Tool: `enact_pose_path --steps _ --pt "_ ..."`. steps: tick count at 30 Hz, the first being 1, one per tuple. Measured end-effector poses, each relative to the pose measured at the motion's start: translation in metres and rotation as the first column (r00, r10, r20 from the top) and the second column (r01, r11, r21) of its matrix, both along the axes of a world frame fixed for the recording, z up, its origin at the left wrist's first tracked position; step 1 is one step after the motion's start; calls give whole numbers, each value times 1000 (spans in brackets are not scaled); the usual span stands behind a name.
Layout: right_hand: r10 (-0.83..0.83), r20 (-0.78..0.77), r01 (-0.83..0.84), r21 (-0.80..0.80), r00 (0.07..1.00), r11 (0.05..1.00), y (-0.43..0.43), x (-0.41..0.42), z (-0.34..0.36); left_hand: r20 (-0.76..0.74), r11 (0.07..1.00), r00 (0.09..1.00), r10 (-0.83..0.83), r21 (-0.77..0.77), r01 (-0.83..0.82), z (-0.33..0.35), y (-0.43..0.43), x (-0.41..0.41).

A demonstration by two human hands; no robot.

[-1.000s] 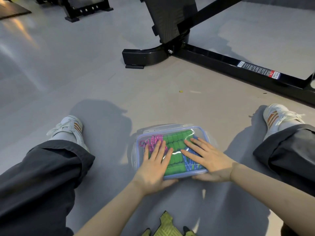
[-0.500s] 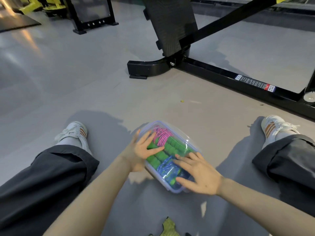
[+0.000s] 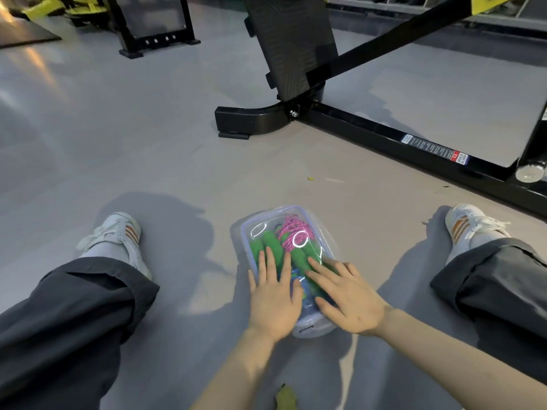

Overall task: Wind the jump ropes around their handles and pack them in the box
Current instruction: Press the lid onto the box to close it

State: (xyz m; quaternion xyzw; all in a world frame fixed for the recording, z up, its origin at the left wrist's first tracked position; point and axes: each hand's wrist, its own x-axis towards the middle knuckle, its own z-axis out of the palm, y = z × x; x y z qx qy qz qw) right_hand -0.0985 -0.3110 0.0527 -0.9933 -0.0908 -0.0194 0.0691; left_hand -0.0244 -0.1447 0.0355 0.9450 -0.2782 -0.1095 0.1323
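Obs., head view. The clear plastic box [image 3: 310,327] with its blue-rimmed see-through lid [image 3: 260,227] lies on the grey floor [image 3: 148,149] between my outstretched dark trouser legs [image 3: 59,321]. It is well short of the black steel machine frame [image 3: 355,125] that crosses the floor toward the far right. The box's long axis points away from me, leaning slightly left.

Contents seen through the lid:
- green foam handles [image 3: 268,242] lie side by side along the box;
- pink rope [image 3: 288,232] is bunched at the far end;
- blue rope [image 3: 297,276] is at the near end, mostly hidden under my hands.

Left hand [image 3: 273,300]: palm down on the near left part of the lid, fingers straight and a little apart, tips reaching about mid-box. It grips nothing.

Right hand [image 3: 352,300]: palm down on the near right part, fingers straight and fanned, pointing up and left across the lid. It grips nothing.

The two hands lie just beside each other, nearly meeting over the blue rope. The far half of the lid is uncovered. I cannot tell whether the lid is latched.

Change:
- One second ago the box lay crosswise, a long side toward me, pink end at my left, both palms flat on top.
- Half a second ago it lay diagonally, my left hand against its left long side and my right hand on its near end.
- Now the pink end has swung round to the far end, and my left hand is back on top of the lid.
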Motion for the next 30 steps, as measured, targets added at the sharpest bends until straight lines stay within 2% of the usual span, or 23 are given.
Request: enact_pose_path --steps 4,8,11,18,23,26,28,30 --pt "55 -43 -56 -12 998 998 -8 -18 -10 135 942 932 -335 77 327 1 22 21" --pt "82 -47 -80 47 995 996 -11 -17 -21 280 849 801 -529 148 508 -13 40 19" --pt "93 -33 -92 51 995 994 -12 -16 -20 326 820 753 -571 266 507 -18 42 22" --pt "104 121 -103 -20 987 995 -10 -12 -31 282 836 787 -549 214 506 -15 40 18" --pt "65 125 -52 -108 990 993 -4 -14 -30 325 827 760 -563 223 517 -18 37 18" --pt "-38 135 55 -129 990 990 14 -16 -27 326 761 688 -648 288 581 -11 38 33" --pt "-143 140 151 -49 980 987 36 -17 -23 295 692 627 -721 324 645 -1 47 55" --pt "-168 119 163 48 979 985 57 -17 -17 279 645 582 -764 362 673 14 61 84"
